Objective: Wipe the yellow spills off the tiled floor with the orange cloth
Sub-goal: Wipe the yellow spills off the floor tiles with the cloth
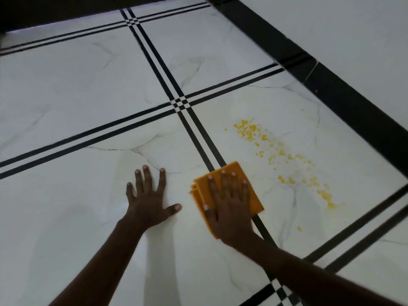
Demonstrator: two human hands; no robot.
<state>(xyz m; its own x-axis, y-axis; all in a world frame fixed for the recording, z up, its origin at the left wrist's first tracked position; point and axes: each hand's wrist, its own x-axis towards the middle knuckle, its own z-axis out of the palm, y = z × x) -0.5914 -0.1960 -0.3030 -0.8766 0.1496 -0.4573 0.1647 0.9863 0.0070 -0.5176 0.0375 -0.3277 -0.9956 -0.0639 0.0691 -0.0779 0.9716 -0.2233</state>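
Note:
A folded orange cloth (pixel 254 188) lies flat on the white tiled floor (pixel 88 89), across a black double grout line. My right hand (pixel 229 204) presses down on it with fingers spread. My left hand (pixel 150 195) rests flat on the bare tile to the left of the cloth, fingers spread, holding nothing. Yellow spills (pixel 249 130) run in a speckled trail from above right of the cloth down to the lower right (pixel 324 194), with one stray drop (pixel 299 228) near the grout line. The cloth sits to the left of the trail, apart from it.
A wide black skirting band (pixel 344 91) runs diagonally along the right side, with a pale wall (pixel 353 29) beyond it. Black double stripes (pixel 181 102) cross between the marbled tiles. A dark strip lines the far top edge.

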